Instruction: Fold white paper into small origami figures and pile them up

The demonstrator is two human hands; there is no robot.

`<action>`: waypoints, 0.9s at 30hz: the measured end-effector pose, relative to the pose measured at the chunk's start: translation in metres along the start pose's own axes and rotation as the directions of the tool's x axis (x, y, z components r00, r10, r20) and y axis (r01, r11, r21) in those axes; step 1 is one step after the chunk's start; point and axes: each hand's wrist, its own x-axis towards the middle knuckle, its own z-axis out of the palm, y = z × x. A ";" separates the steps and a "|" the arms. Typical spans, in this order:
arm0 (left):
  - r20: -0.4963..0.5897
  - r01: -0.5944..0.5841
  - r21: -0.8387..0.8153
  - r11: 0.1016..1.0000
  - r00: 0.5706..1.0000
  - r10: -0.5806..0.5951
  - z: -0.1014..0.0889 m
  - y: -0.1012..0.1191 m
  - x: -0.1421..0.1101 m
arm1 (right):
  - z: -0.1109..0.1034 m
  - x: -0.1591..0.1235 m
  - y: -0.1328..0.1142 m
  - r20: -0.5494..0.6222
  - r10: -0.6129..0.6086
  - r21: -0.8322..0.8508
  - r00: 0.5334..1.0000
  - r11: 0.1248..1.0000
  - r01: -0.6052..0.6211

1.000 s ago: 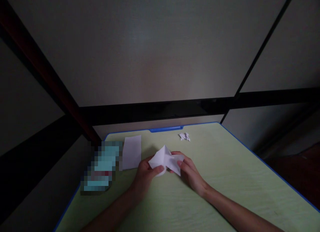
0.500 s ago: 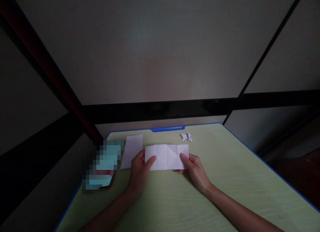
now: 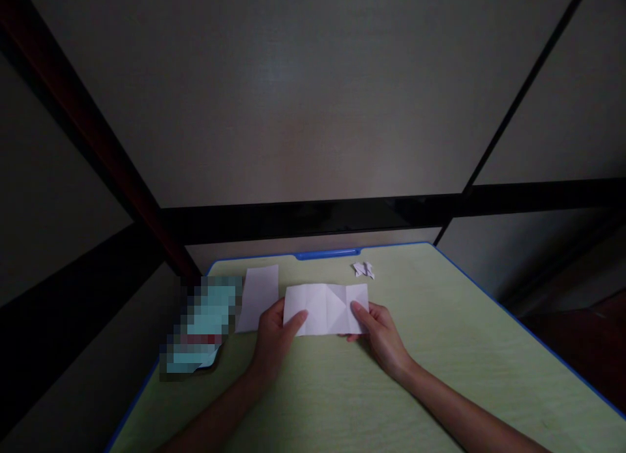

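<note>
A white strip of paper (image 3: 320, 309) with vertical and diagonal creases is stretched between my two hands above the table. My left hand (image 3: 274, 332) pinches its left end, thumb on the front and fingers behind. At the other end, my right hand (image 3: 384, 332) grips the paper the same way, its thumb pressing near the right edge. The fingers behind the paper are mostly hidden. Another white sheet (image 3: 259, 293) lies flat just beyond my left hand. Past the strip's right half sits a small folded paper piece (image 3: 363, 269).
The pale wood-look table (image 3: 440, 329) has a blue rim and a blue handle (image 3: 327, 253) at its far edge. On the left lies a pixelated, light-blue phone-like object (image 3: 205, 326). A grey panelled wall (image 3: 303, 114) rises close behind the table.
Both hands keep their hold on the paper strip, with hardly any movement. My left thumb sits very slightly further right, and the whole view has shifted a little.
</note>
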 end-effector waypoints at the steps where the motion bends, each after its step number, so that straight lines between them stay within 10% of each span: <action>1: 0.006 0.002 0.004 1.000 1.000 -0.002 0.000 0.000 0.000 | 0.000 0.000 0.000 -0.006 0.000 -0.008 1.000 1.000 0.000; 7: -0.002 0.036 0.112 0.993 0.999 -0.036 0.006 0.005 -0.005 | -0.001 -0.004 -0.006 -0.144 -0.124 -0.098 0.982 0.989 0.111; 15: 0.453 0.299 -0.303 0.905 0.881 -0.140 -0.001 0.010 -0.001 | -0.006 -0.001 -0.007 -0.172 -0.136 -0.235 0.976 0.968 0.093; 27: 0.095 0.068 -0.110 0.992 0.994 -0.058 0.014 -0.006 0.000 | 0.009 -0.004 -0.010 0.024 -0.199 0.043 0.980 0.979 0.198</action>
